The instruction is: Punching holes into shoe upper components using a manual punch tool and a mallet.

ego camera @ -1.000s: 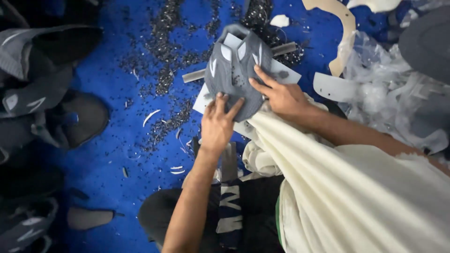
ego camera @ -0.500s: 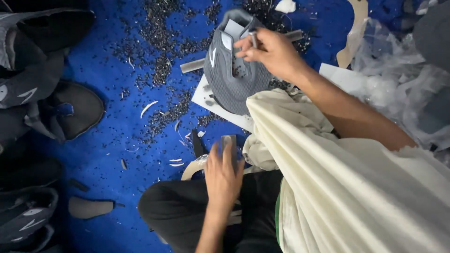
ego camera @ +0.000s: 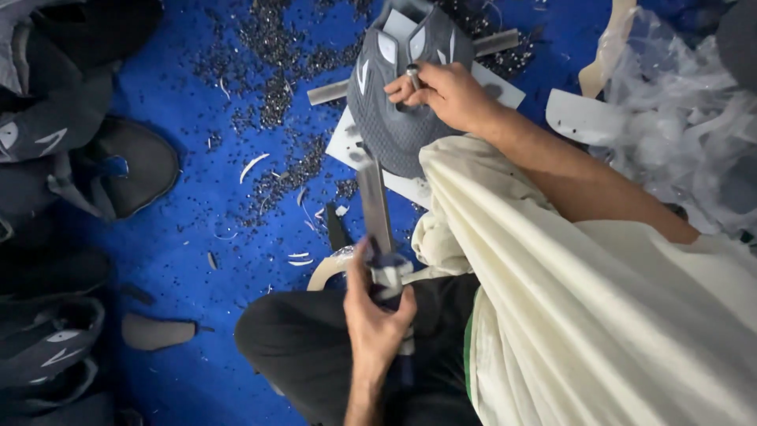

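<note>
Our right hand point(ego camera: 445, 95) rests on the grey shoe upper point(ego camera: 402, 110), which lies on a white board point(ego camera: 351, 142) on the blue floor point(ego camera: 197, 237), near the top middle of the view. Its fingers are closed around a small metal punch point(ego camera: 412, 76) that stands about upright on the upper.

Our left hand point(ego camera: 377, 315) is lower, over our dark trouser knee point(ego camera: 307, 347), and it is clenched around the wrapped handle of a long flat metal tool point(ego camera: 374, 207). The long axis of this tool runs from the hand straight up toward the upper, and its far end reaches just beside the upper's near edge. So the upper lies ahead of the left fingers, and the right hand is the nearer one, already touching it.

We count one upper under the hands, one punch, one flat tool and one metal bar point(ego camera: 339, 92) under the board. At the left edge of the floor lie several more dark uppers point(ego camera: 118, 170); we cannot count them exactly. Clear plastic bags point(ego camera: 678, 126) fill the right side.
</note>
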